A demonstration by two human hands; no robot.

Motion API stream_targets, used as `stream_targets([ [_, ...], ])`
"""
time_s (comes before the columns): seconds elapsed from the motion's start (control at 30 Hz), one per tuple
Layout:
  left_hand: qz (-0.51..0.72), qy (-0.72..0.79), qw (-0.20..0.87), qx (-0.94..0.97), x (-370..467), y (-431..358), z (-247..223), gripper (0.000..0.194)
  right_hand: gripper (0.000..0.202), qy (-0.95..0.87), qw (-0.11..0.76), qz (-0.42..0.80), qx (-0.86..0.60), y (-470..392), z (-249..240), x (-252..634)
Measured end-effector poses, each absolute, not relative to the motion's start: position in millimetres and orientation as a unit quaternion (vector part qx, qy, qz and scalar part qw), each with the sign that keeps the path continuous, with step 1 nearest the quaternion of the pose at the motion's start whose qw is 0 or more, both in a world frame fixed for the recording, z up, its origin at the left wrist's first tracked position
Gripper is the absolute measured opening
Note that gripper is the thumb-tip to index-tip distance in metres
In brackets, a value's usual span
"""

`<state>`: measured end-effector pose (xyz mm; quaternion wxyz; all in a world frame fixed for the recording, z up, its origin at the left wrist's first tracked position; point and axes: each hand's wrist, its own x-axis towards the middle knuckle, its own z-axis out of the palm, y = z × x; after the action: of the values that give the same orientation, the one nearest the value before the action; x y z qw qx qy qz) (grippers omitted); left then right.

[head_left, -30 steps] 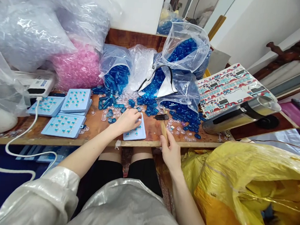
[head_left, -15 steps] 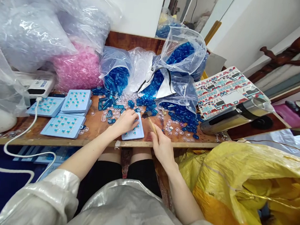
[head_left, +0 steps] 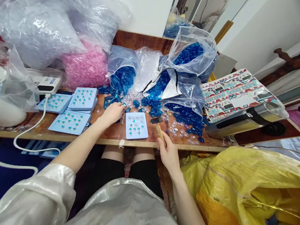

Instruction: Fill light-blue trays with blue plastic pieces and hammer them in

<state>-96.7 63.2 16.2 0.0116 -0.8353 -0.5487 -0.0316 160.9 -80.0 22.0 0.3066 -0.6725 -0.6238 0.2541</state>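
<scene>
No writing is legible; the white charger [head_left: 49,82] carries a blue label too small to read, and the printed sheet [head_left: 239,92] shows vehicle pictures. On the worn wooden desk [head_left: 106,135], the left hand [head_left: 112,112] reaches with curled fingers into loose blue pieces [head_left: 150,104], left of the pale tray [head_left: 136,125]. The right hand [head_left: 169,154] grips a small hammer [head_left: 158,126] at the desk's front edge, beside a yellow bag [head_left: 253,191].

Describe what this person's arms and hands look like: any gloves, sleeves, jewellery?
Both hands are bare: no gloves or rings show on the left hand or right hand. The forearms are uncovered; shiny, silvery-white sleeves are pushed up towards the elbows.
</scene>
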Motion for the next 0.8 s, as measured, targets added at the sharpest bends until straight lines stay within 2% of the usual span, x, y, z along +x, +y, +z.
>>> stream_targets([
  [0.1,-0.037,-0.538,0.041,-0.841,-90.6,57.7,21.3,0.02,0.043,-0.625,0.303,0.251,-0.674,-80.2,22.6,161.3],
  [0.17,-0.084,-0.54,0.029,-0.837,-88.2,51.0,25.1,0.018,0.043,-0.626,0.305,0.249,-0.674,-80.9,22.1,162.3],
  [0.3,-0.239,-0.503,-0.062,-0.828,-84.4,25.2,26.0,0.014,0.044,-0.622,0.31,0.251,-0.674,-81.9,19.5,163.8],
  [0.37,-0.275,-0.466,-0.101,-0.835,-81.5,9.6,22.1,0.011,0.044,-0.621,0.307,0.257,-0.674,-81.8,19.0,163.1],
  [0.8,-0.292,-0.402,-0.157,-0.854,-77.1,-14.9,4.6,0.011,0.042,-0.632,0.309,0.272,-0.656,-85.6,23.2,153.9],
])
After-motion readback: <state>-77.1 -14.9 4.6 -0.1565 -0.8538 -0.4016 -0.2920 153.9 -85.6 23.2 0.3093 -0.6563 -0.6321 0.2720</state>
